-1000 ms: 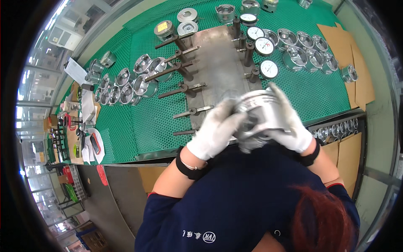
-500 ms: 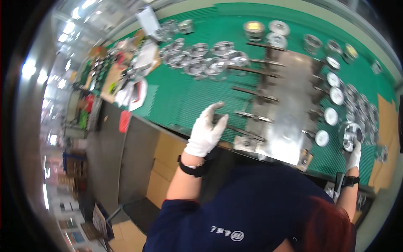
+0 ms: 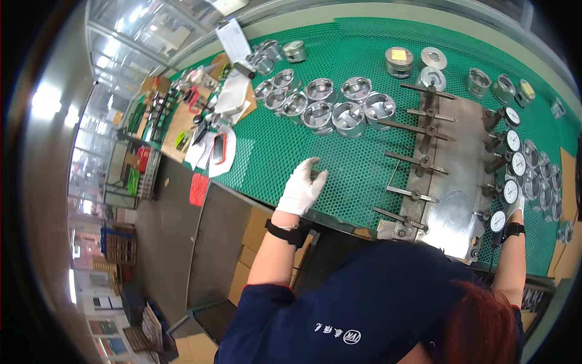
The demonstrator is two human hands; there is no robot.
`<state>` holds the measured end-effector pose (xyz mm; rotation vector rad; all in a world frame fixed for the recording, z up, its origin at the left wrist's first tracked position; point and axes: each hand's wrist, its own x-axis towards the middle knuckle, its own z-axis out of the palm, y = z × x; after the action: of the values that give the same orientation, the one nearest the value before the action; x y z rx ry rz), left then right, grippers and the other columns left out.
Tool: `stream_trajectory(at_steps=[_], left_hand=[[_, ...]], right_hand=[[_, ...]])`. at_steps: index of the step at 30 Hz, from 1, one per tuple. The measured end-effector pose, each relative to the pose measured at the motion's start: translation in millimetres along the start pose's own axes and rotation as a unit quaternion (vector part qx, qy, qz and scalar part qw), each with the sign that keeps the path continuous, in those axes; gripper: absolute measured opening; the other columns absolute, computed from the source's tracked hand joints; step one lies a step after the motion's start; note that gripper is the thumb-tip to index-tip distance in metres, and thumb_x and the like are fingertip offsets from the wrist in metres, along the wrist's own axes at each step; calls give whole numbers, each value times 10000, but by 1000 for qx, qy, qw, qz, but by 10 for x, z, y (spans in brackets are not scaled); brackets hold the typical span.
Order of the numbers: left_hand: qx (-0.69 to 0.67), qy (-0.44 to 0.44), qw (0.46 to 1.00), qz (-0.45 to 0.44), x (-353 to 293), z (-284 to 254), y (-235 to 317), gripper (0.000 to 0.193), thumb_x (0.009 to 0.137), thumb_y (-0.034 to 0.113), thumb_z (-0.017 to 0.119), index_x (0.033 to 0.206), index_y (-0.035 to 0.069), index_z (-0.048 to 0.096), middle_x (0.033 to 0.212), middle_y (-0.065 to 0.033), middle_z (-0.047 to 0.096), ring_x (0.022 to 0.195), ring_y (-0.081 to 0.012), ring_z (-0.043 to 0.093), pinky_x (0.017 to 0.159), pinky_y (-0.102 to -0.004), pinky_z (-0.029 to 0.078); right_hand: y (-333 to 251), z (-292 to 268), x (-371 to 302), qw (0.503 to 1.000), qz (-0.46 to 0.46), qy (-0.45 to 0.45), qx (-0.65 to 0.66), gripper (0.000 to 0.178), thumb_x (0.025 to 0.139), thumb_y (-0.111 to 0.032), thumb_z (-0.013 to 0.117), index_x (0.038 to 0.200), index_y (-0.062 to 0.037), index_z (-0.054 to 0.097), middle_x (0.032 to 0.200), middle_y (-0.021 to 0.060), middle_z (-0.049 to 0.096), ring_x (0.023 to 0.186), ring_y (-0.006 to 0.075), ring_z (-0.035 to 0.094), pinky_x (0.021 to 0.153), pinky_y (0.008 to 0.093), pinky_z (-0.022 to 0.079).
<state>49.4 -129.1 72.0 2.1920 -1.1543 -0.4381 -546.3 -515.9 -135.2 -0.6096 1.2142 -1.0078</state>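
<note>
My left hand [image 3: 303, 186], in a white glove, hovers near the bench's front edge with fingers apart and nothing in it. To its right stands a metal fixture plate [image 3: 453, 200] with clamp bars [image 3: 418, 162] along its left side and round white dial gauges [image 3: 518, 164] along its right. My right hand [image 3: 516, 207], also gloved, reaches in beside the lower gauges; its fingers are largely hidden behind a dial. Several shiny metal pistons [image 3: 531, 183] stand just beyond it. Another group of pistons [image 3: 348, 118] stands beyond my left hand.
Green perforated matting [image 3: 357, 170] covers the bench. At the back are a piston with a yellow label [image 3: 399, 62] and more pistons [image 3: 479, 82]. Papers and an orange-edged phone [image 3: 219, 148] lie at the left. Cardboard [image 3: 567, 212] lines the right end.
The whole view has shifted, moving the bench rightward in the picture. My right hand has moved closer to the gauges; the piston seen at its fingers is no longer visible there. My left hand stays open.
</note>
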Motion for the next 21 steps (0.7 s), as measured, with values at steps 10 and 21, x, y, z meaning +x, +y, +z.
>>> stream_trajectory(at_steps=[10, 21], left_hand=[[290, 5, 945, 150, 2209, 190, -920, 719, 854, 283, 643, 1492, 69, 387, 1444, -244, 503, 1126, -418, 632, 972, -480, 507], [373, -178, 910, -4, 2927, 155, -450, 696, 837, 236, 631, 1479, 66, 421, 1362, -244, 581, 1250, -382, 577, 1049, -411, 472]], right_hand=[[56, -1492, -2123, 946, -125, 297, -32, 465, 989, -320, 559, 1384, -79, 513, 1238, 101, 566, 1016, 235, 619, 784, 352, 522], [2326, -3091, -4237, 538, 324, 68, -775, 437, 846, -327, 739, 1229, -131, 667, 1228, 175, 676, 1135, 377, 645, 938, 475, 547]])
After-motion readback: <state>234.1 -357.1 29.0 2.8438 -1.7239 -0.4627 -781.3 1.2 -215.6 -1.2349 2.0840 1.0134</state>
